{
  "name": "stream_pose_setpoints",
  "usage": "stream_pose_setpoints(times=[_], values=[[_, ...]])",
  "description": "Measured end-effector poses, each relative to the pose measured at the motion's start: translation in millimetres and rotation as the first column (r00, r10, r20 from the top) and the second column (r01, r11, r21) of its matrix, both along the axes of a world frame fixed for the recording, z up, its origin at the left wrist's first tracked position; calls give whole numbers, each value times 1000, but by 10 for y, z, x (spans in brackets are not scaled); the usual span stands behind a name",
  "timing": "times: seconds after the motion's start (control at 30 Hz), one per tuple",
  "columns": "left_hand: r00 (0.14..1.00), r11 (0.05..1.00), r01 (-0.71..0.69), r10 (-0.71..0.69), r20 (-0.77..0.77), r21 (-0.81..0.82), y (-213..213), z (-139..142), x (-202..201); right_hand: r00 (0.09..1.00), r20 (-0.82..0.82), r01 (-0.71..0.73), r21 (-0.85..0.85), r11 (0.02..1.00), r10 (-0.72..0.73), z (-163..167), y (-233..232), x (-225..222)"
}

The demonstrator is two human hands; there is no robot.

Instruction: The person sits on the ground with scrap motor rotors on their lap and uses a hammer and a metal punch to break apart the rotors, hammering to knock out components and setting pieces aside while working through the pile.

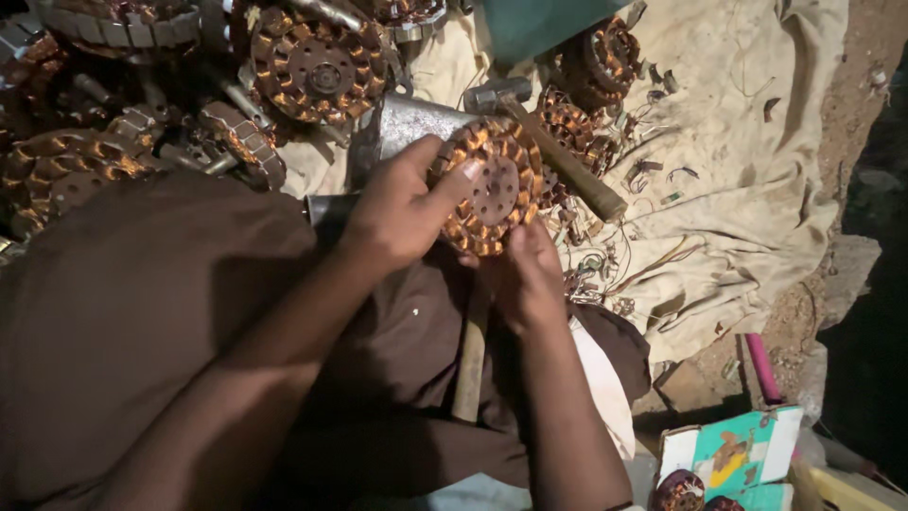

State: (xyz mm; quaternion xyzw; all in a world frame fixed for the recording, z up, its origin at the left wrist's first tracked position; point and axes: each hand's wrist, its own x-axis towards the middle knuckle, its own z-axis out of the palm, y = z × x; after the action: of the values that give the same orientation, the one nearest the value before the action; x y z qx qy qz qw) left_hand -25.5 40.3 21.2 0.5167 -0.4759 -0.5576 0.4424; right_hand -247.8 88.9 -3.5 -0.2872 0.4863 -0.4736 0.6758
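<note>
My left hand (402,213) grips a round copper-wound motor stator (494,185) from its left side, thumb across the rim. My right hand (532,274) holds the same stator from below, fingers at its lower edge. The stator is tilted up, its perforated metal hub facing me. A hammer (558,156) with a wooden handle lies just behind it on the cloth. A second wooden handle (470,355) rests across my lap under the hands.
Several more copper-wound stators (317,61) are piled at the upper left and near the top (605,57). A beige cloth (757,142) covers the ground, strewn with wire scraps (653,175). A cardboard box (733,459) and a pink stick (761,367) lie at the lower right.
</note>
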Motion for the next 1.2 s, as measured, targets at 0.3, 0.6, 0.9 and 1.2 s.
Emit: stream_pose_setpoints(times=[0.3,0.6,0.9,1.2], values=[[389,922,269,160,-907,279,-85,-48,36,575,-761,-500,-618,607,-301,204,1,126],[561,953,16,241,-792,301,-46,-379,-136,997,5,-76,84,994,76,244,-96,56],[963,963,48,26,-267,264,-184,-281,146,915,-278,-280,87,956,293,210,107,-69],[967,989,103,-125,221,110,-89,-22,304,969,245,13,-138,990,21,517,-9,35]])
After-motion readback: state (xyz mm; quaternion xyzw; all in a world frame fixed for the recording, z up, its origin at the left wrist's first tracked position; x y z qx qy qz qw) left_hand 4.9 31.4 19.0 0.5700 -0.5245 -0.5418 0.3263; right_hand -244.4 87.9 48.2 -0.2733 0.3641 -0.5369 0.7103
